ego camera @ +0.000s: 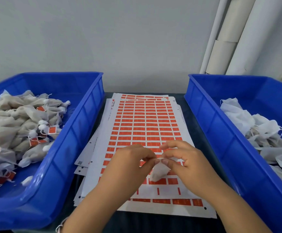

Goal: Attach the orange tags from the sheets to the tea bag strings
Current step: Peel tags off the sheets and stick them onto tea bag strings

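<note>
- A stack of tag sheets [147,128] lies in the middle of the table [153,223], between two bins
- The left bin [79,132] holds tea bags [15,121] with tags on their strings
- The right bin [209,125] holds tea bags [261,130], piled toward its right side
- Both hands, the left hand [128,163] and right hand [184,158], meet above the near part of the sheets, a tea bag [159,172] hanging between them
- Pipes [229,36] stand against the wall behind the right bin
</note>
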